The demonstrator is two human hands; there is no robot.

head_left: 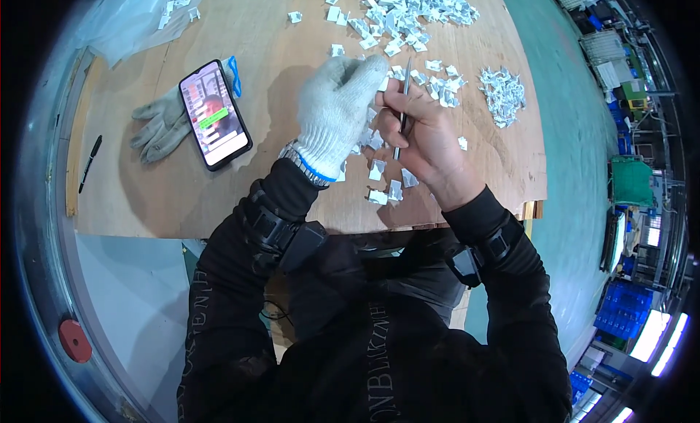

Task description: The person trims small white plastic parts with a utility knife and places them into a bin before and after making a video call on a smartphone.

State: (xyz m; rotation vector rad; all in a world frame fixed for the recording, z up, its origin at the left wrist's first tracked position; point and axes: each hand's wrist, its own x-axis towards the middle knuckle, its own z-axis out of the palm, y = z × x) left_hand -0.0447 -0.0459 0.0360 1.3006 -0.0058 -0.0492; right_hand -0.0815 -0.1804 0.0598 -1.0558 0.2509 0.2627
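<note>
Gloved left hand (337,102) pinching a metal piece (383,85) over the desk (266,33), right hand (432,130) gripping a thin rod (407,80)! Big heap (419,4), small heap (502,96): probably plenty left; which is finished, can't tell.

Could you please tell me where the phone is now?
In the head view, the phone rests toward the left of the table, partly over a loose glove, left of the left hand.

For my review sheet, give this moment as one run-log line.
left hand: gloved, grip unclear | right hand: bare, holding slim metal tool | wooden table: small silvery pieces, phone, loose glove, black pen
</note>
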